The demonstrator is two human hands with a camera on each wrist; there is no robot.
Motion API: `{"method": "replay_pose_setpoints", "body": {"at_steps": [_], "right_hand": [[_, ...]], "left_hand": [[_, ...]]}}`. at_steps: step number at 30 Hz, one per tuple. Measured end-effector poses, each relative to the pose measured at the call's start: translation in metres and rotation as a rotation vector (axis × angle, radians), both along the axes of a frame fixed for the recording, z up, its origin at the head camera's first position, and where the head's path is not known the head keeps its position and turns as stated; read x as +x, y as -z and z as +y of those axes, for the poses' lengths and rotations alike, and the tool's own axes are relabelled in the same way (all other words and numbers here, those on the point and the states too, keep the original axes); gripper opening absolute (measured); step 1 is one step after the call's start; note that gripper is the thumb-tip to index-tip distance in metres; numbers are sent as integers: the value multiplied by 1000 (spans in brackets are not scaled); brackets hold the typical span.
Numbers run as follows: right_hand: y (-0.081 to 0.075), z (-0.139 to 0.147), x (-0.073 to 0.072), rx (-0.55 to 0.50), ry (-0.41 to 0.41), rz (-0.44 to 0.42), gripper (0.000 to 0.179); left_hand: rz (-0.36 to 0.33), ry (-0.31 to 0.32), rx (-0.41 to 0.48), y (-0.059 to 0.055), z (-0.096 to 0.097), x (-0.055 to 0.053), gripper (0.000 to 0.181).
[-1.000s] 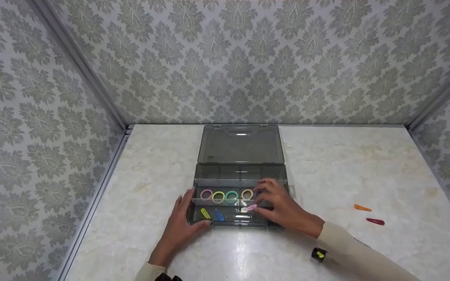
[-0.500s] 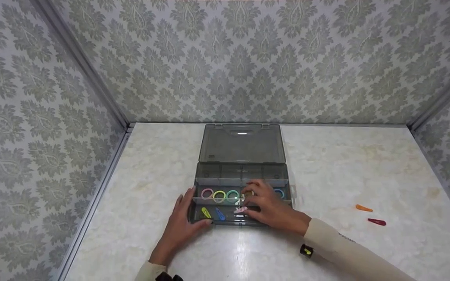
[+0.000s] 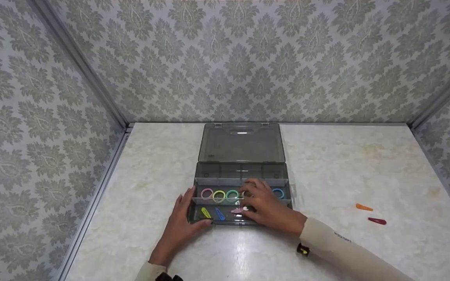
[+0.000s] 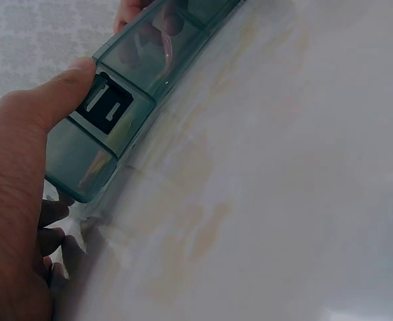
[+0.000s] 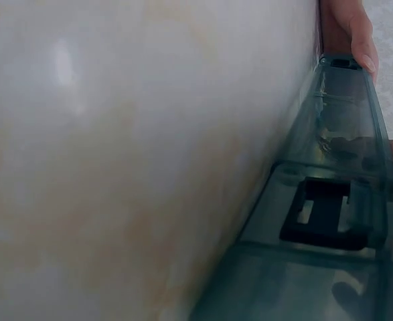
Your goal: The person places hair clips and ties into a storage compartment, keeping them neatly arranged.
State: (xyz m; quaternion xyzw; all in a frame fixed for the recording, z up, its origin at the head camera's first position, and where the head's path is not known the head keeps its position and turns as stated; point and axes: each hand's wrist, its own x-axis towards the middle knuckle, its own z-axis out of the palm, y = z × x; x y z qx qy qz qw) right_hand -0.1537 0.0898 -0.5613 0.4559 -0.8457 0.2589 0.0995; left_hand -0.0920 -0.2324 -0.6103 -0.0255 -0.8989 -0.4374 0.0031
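Observation:
A smoky grey plastic organizer box (image 3: 219,181) lies open on the table, its lid (image 3: 241,142) folded back toward the wall. My left hand (image 3: 182,220) grips its front left corner, thumb on the front rim and fingers along the side. Inside the front compartment, my right hand (image 3: 270,207) pinches a pink hair clip (image 3: 236,210) close over the floor. Left of it lie a blue hair clip (image 3: 220,214) and a lime hair clip (image 3: 206,212). In the left wrist view, the pink clip (image 4: 167,50) shows through the front wall.
The middle row holds several hair ties, including pink (image 3: 207,194), yellow (image 3: 219,196), green (image 3: 232,195) and blue (image 3: 278,193); my right hand partly covers the row. An orange hair clip (image 3: 364,207) and a dark red hair clip (image 3: 377,221) lie on the table at right.
My right hand has moved left along the front compartment with the pink clip, uncovering the blue hair tie and covering the cream one. My left hand has stayed at the corner.

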Motion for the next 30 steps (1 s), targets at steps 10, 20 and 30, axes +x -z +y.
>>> {"method": "replay_pose_setpoints", "body": {"at_steps": [10,20,30], "right_hand": [[2,15,2,-97,-37,-10,14],[-6,55,7,-164,35,-102,13],[-7,98,0,-302,163,-111,15]], "left_hand": [[2,2,-12,-1,1,-1,121],[27,5,5,-1,1,0,122],[32,6,-3,0,0,-2,121]]}}
